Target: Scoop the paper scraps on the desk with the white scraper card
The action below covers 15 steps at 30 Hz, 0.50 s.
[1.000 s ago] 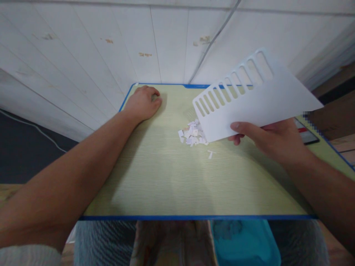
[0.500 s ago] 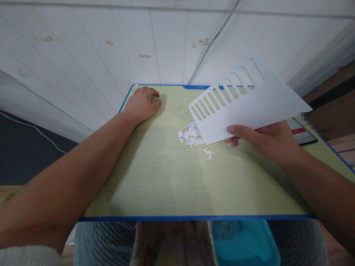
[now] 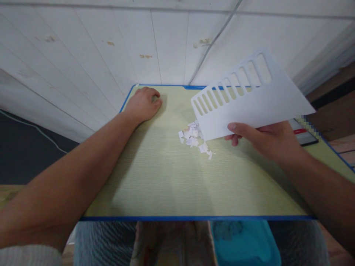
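My right hand (image 3: 266, 140) grips a white flat scraper (image 3: 235, 114) by its near edge, thumb on top and fingers beneath. A row of slots, growing longer to the right, runs along the scraper's far side. It is tilted, and its left end is by a small pile of white paper scraps (image 3: 192, 133), some perhaps hidden behind it. A few loose scraps trail toward me from the pile. At the table's far left, my left hand (image 3: 142, 103) rests loosely curled, thumb apart from the index finger, nothing seen in it.
The pale green table (image 3: 166, 177) has a blue rim and stands against a white plank wall (image 3: 91, 48). A dark-edged flat object (image 3: 306, 136) lies at the right, partly behind my hand. Below the front edge are a lined bin (image 3: 172, 244) and a blue tub (image 3: 246, 244).
The scraper has moved up and slightly right, away from the near scraps, so more of them show. My left hand has stayed put.
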Each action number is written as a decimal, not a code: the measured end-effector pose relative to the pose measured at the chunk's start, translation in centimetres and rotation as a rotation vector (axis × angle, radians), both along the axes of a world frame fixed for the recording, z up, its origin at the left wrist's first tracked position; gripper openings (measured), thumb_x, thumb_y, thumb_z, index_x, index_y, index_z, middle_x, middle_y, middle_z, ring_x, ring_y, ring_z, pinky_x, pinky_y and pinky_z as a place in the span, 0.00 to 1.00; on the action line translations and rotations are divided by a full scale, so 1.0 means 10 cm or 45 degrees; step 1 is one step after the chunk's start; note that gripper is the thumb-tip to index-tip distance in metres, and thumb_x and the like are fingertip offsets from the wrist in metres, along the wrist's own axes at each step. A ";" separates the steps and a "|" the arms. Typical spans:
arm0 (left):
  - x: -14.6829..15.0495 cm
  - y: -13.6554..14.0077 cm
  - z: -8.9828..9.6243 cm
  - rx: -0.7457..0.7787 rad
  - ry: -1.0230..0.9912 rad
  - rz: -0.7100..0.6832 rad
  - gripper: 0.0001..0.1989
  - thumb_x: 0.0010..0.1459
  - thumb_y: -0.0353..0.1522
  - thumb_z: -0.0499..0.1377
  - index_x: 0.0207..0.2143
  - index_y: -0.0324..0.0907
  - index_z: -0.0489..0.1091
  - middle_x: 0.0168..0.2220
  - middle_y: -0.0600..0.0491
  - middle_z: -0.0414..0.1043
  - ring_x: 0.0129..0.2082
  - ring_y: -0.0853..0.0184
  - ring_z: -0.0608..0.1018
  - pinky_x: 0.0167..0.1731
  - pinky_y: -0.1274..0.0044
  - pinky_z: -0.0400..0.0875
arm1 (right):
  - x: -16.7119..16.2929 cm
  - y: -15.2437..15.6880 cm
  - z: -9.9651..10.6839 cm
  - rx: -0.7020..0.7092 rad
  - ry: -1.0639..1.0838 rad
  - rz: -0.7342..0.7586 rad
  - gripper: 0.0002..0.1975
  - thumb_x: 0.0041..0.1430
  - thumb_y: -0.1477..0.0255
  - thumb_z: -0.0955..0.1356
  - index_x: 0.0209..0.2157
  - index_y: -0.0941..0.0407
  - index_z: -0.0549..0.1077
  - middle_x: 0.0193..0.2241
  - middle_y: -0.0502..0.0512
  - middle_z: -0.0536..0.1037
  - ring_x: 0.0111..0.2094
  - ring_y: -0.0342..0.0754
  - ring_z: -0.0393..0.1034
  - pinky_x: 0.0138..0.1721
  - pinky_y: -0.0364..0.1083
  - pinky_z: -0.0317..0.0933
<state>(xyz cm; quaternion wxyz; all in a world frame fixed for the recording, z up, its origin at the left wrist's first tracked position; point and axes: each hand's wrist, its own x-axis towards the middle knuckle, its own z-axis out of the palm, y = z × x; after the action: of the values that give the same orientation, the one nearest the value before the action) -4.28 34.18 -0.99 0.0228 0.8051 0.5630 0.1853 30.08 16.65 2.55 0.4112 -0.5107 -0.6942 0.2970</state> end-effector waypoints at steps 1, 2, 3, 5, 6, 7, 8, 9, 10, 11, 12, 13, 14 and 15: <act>0.00 0.00 0.00 0.000 0.007 0.004 0.22 0.73 0.42 0.55 0.57 0.40 0.80 0.63 0.42 0.79 0.65 0.51 0.76 0.73 0.59 0.66 | 0.00 0.00 0.00 -0.003 -0.003 -0.011 0.20 0.65 0.61 0.79 0.21 0.51 0.78 0.25 0.56 0.84 0.26 0.55 0.80 0.28 0.53 0.76; 0.01 0.00 0.01 0.003 0.015 0.008 0.22 0.73 0.41 0.55 0.57 0.40 0.80 0.63 0.42 0.79 0.65 0.51 0.76 0.73 0.59 0.67 | 0.00 0.00 0.00 -0.007 -0.003 -0.017 0.19 0.65 0.61 0.79 0.21 0.51 0.78 0.25 0.56 0.84 0.26 0.55 0.80 0.28 0.53 0.76; 0.01 0.00 0.01 0.006 0.023 0.006 0.21 0.73 0.41 0.55 0.57 0.41 0.80 0.63 0.41 0.79 0.65 0.50 0.77 0.73 0.59 0.67 | 0.00 0.00 -0.01 -0.011 -0.001 -0.015 0.19 0.64 0.62 0.79 0.22 0.51 0.78 0.25 0.56 0.84 0.26 0.55 0.80 0.27 0.53 0.76; 0.00 0.01 0.00 0.012 0.023 0.009 0.21 0.72 0.41 0.55 0.56 0.42 0.81 0.63 0.41 0.80 0.65 0.49 0.77 0.72 0.58 0.67 | 0.00 0.00 -0.01 -0.022 -0.002 0.001 0.18 0.64 0.62 0.79 0.22 0.51 0.79 0.23 0.56 0.83 0.25 0.55 0.80 0.28 0.53 0.76; 0.00 0.02 -0.01 0.009 0.014 0.010 0.20 0.72 0.42 0.55 0.56 0.43 0.81 0.63 0.42 0.80 0.65 0.49 0.77 0.72 0.58 0.67 | 0.00 0.00 -0.01 -0.022 -0.003 0.009 0.18 0.63 0.62 0.79 0.22 0.51 0.79 0.23 0.55 0.83 0.25 0.55 0.80 0.28 0.53 0.76; -0.01 0.04 -0.02 0.004 0.000 0.005 0.20 0.71 0.42 0.55 0.56 0.45 0.81 0.63 0.42 0.80 0.66 0.49 0.77 0.72 0.58 0.67 | 0.00 0.00 0.00 -0.017 -0.007 0.014 0.18 0.63 0.63 0.78 0.21 0.51 0.79 0.23 0.55 0.82 0.25 0.54 0.79 0.28 0.53 0.75; -0.02 0.05 -0.03 -0.002 -0.016 0.001 0.20 0.71 0.42 0.55 0.56 0.46 0.81 0.63 0.43 0.80 0.66 0.48 0.77 0.72 0.57 0.67 | 0.00 0.00 0.01 -0.012 -0.015 0.015 0.18 0.63 0.63 0.78 0.21 0.51 0.79 0.23 0.55 0.82 0.25 0.54 0.79 0.28 0.52 0.75; -0.02 0.06 -0.04 -0.006 -0.031 -0.001 0.20 0.71 0.42 0.55 0.56 0.47 0.80 0.62 0.44 0.80 0.66 0.48 0.77 0.72 0.57 0.67 | 0.00 0.00 0.01 -0.008 -0.024 0.013 0.18 0.64 0.63 0.78 0.21 0.51 0.78 0.22 0.55 0.82 0.25 0.54 0.79 0.28 0.52 0.75; -0.03 0.07 -0.05 -0.006 -0.044 -0.001 0.20 0.70 0.43 0.55 0.56 0.49 0.80 0.62 0.45 0.80 0.66 0.47 0.76 0.72 0.56 0.67 | -0.01 0.00 0.02 -0.006 -0.028 0.013 0.18 0.63 0.63 0.78 0.21 0.51 0.78 0.22 0.55 0.82 0.25 0.54 0.78 0.28 0.52 0.75; -0.03 0.08 -0.06 -0.001 -0.054 -0.001 0.20 0.70 0.43 0.55 0.56 0.50 0.80 0.61 0.46 0.80 0.66 0.47 0.76 0.72 0.55 0.67 | -0.01 0.01 0.03 -0.008 -0.028 0.014 0.18 0.63 0.63 0.78 0.21 0.50 0.78 0.22 0.54 0.81 0.25 0.53 0.78 0.28 0.52 0.75; -0.04 0.09 -0.07 0.008 -0.060 -0.001 0.20 0.70 0.43 0.55 0.56 0.51 0.80 0.61 0.46 0.81 0.66 0.47 0.76 0.71 0.54 0.67 | -0.01 0.01 0.04 -0.015 -0.024 0.018 0.17 0.63 0.64 0.78 0.21 0.50 0.78 0.22 0.54 0.81 0.24 0.53 0.77 0.28 0.52 0.75; -0.04 0.09 -0.08 0.017 -0.064 0.001 0.20 0.70 0.43 0.55 0.56 0.51 0.80 0.60 0.46 0.81 0.66 0.47 0.76 0.71 0.54 0.67 | -0.01 0.02 0.04 -0.021 -0.014 0.015 0.17 0.62 0.64 0.78 0.21 0.50 0.77 0.21 0.54 0.81 0.24 0.53 0.77 0.27 0.52 0.74; -0.04 0.09 -0.08 0.022 -0.064 0.002 0.20 0.70 0.43 0.55 0.56 0.51 0.81 0.60 0.46 0.81 0.66 0.47 0.76 0.71 0.54 0.67 | -0.01 0.02 0.04 -0.025 -0.005 0.005 0.17 0.62 0.64 0.78 0.21 0.50 0.77 0.22 0.54 0.81 0.24 0.53 0.76 0.27 0.52 0.74; -0.04 0.08 -0.07 0.024 -0.060 0.002 0.20 0.70 0.43 0.55 0.55 0.51 0.81 0.61 0.46 0.81 0.66 0.47 0.76 0.71 0.54 0.67 | -0.01 0.02 0.04 -0.022 0.000 -0.015 0.16 0.61 0.64 0.78 0.21 0.51 0.77 0.22 0.54 0.81 0.24 0.53 0.76 0.26 0.52 0.73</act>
<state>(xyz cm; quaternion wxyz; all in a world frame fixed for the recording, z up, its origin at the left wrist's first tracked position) -4.63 35.02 -1.74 0.0284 0.8002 0.5612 0.2097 29.97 16.90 2.94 0.4084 -0.5184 -0.6886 0.3006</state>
